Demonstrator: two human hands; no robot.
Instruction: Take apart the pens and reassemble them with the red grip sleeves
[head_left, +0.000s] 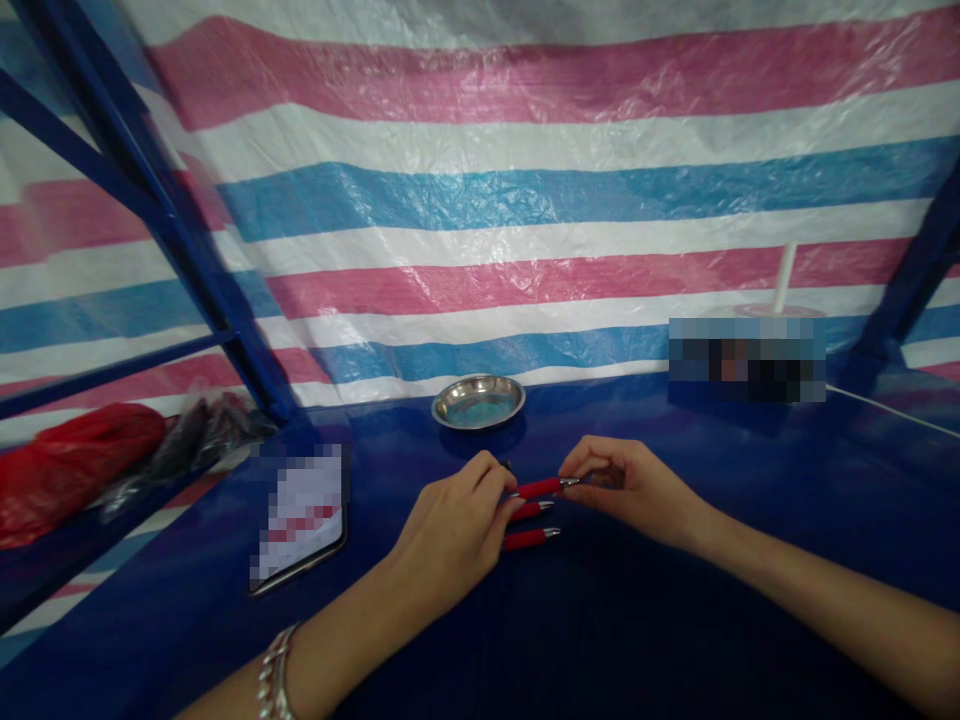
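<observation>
My left hand (457, 525) is closed around three red pens, holding them side by side over the blue table (600, 620). The top red pen (541, 488) points right, and my right hand (626, 485) pinches its metal tip. Below it the second red pen (534, 510) and the third red pen (531, 539) stick out from under my left fingers with their tips free. A bracelet sits on my left wrist.
A small steel dish (478, 401) stands just behind the hands. A phone (300, 520) lies to the left. A cup with a straw (780, 300) stands at the back right. Red and black plastic bags (82, 460) fill the left shelf. A striped tarp (525, 200) walls the back.
</observation>
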